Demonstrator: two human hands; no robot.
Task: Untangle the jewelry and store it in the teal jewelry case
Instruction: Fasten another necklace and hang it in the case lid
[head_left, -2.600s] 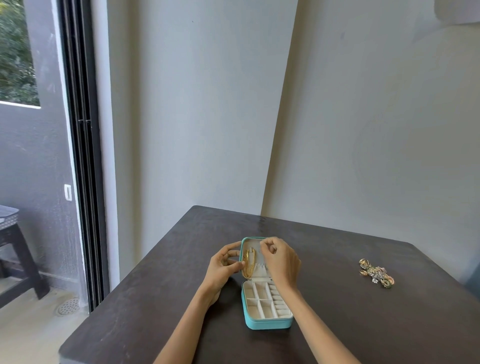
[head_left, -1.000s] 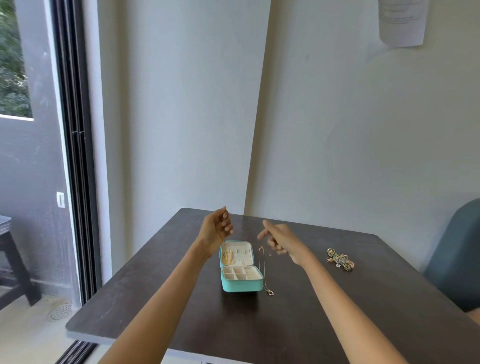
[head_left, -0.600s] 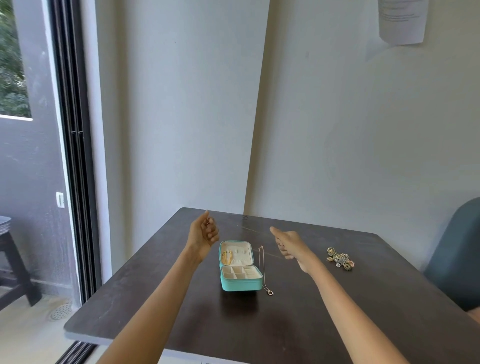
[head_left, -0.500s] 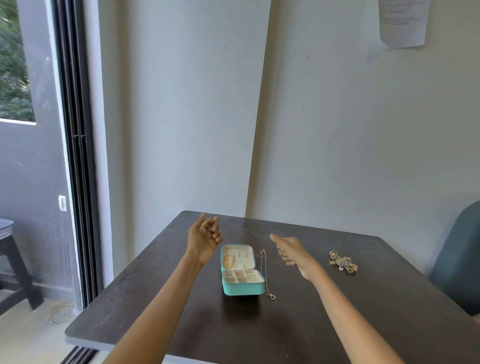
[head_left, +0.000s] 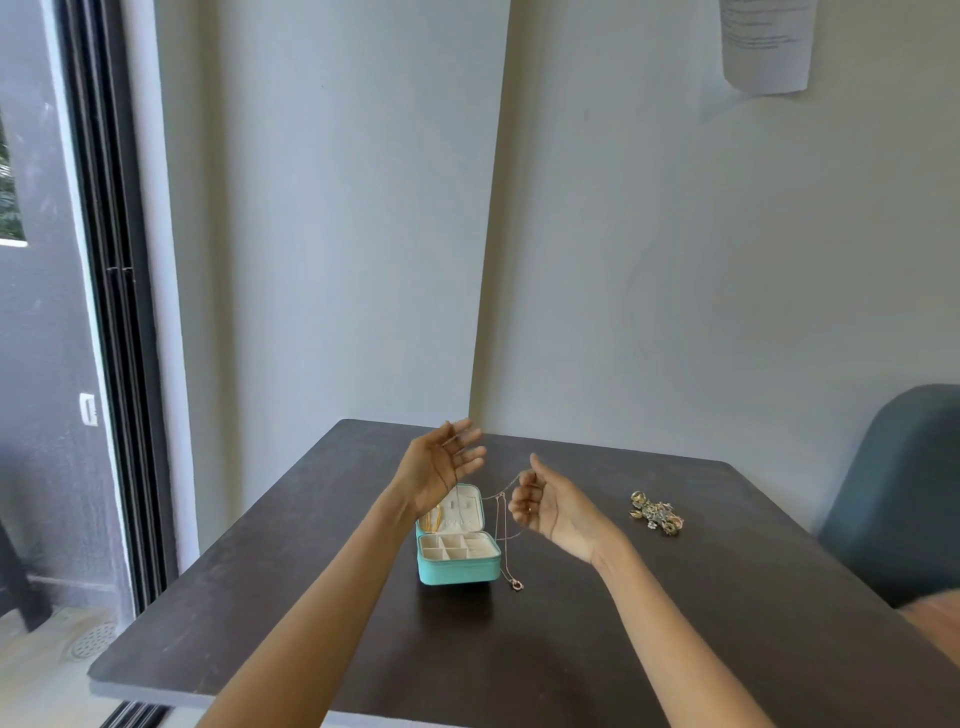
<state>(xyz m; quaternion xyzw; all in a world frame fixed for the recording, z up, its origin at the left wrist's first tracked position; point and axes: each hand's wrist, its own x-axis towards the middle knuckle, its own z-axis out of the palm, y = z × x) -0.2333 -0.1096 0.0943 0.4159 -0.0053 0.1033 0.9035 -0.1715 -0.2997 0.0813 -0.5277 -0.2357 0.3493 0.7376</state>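
The teal jewelry case (head_left: 457, 570) stands open on the dark table (head_left: 571, 649), lid upright, with gold pieces (head_left: 432, 517) hung inside the lid. A thin necklace chain (head_left: 500, 512) is stretched in the air between my hands, and its pendant (head_left: 516, 585) rests on the table just right of the case. My left hand (head_left: 441, 465) is raised above the case, palm facing right and fingers spread, with the chain running over them. My right hand (head_left: 548, 506) has its fingers curled round the chain's other end. A tangled pile of jewelry (head_left: 655, 513) lies to the right.
Two walls meet behind the table's far corner. A dark blue-grey chair (head_left: 893, 493) stands at the table's right side. A sliding door frame (head_left: 119, 364) is on the left, beyond the table's left edge. A paper sheet (head_left: 766, 44) hangs on the wall.
My hands left the case lid, rose and drew a necklace chain out between them. In the last half second my left hand's fingers have spread and both hands have come closer together.
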